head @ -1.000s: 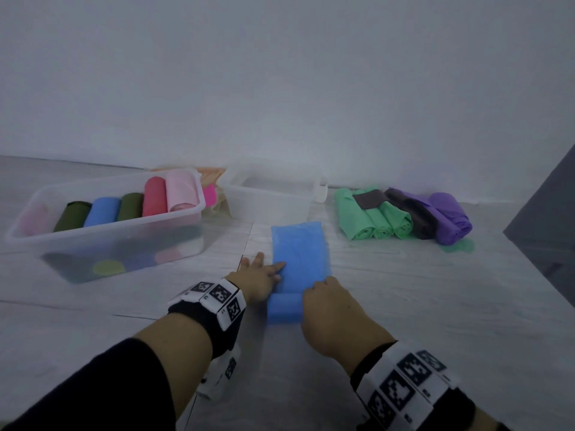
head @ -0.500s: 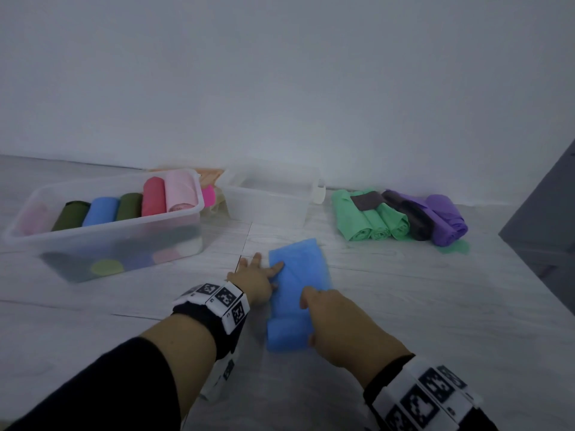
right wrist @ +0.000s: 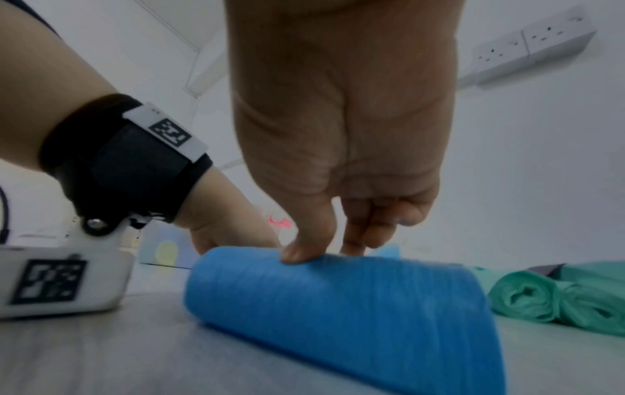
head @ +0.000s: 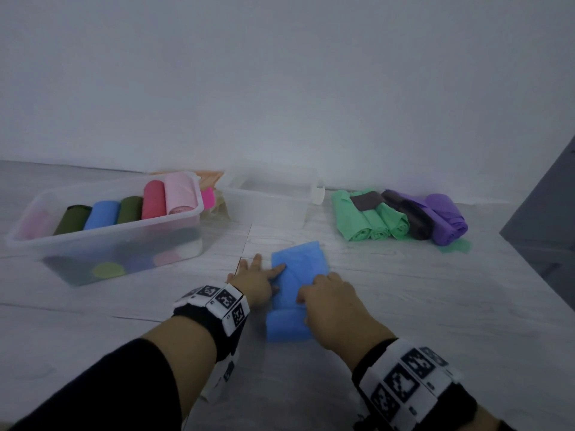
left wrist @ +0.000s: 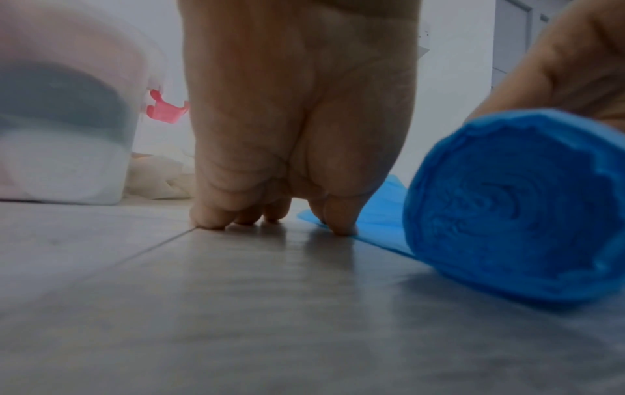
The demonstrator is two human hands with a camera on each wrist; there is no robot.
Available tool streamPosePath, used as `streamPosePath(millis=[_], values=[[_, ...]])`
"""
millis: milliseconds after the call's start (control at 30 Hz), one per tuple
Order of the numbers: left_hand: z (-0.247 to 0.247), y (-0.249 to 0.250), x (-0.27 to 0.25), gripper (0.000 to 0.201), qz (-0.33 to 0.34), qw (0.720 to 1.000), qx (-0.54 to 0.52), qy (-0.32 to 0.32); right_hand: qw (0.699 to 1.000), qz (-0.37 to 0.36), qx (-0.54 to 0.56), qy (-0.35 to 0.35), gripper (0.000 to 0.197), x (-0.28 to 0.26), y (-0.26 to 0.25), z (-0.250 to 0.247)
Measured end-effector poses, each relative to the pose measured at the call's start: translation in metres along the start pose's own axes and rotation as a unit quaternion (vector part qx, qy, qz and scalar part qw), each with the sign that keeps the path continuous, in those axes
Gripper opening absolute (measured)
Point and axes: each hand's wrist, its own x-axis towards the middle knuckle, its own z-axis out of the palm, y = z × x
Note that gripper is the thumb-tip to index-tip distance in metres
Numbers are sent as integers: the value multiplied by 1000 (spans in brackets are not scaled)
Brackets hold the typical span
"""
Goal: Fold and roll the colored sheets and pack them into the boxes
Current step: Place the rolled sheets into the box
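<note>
A blue sheet lies on the floor in front of me, half rolled. Its thick roll [head: 287, 326] is the near end and the flat part [head: 300, 259] stretches away, slightly skewed. My left hand [head: 253, 275] lies flat beside it, fingers [left wrist: 209, 219] straight on the floor and one fingertip pinning the sheet's left edge [left wrist: 378, 213]. My right hand [head: 326, 295] arches over the roll [right wrist: 338, 302], its thumb [right wrist: 299, 252] on top and fingers down the far side, gripping it. At the back centre stands an empty clear box [head: 267, 209].
A clear box [head: 124, 241] at the left holds several coloured rolls. Green rolls [head: 370, 219], a dark roll [head: 412, 220] and purple rolls [head: 446, 219] lie at the right. A pale crumpled sheet [head: 214, 206] sits between the boxes. A grey panel [head: 547, 231] stands at far right.
The roll has grown thicker and the flat part shorter, its far end drawn nearer and skewed. My right hand has shifted left onto the roll. The left hand stays at the sheet's edge.
</note>
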Motion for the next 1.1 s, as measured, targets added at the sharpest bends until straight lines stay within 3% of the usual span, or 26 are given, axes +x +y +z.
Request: streamPosePath(millis=[100,433,633,1100], values=[[-1,0,-1,55,2,1000,-6,-5,1000,-4,28,1,29,-3,-5,0],[-4,3,-12,61,17,1000,-13,5,993,-57,-100,-34,27,-6,-13,4],[-6,6,-18,65,20,999,-31,27,998,-35,-58,-12,29,-5,-9,3],[-10,7,-24,83,30,999,-42,-3,1000,-23,5,-11,30,-7,-1,2]])
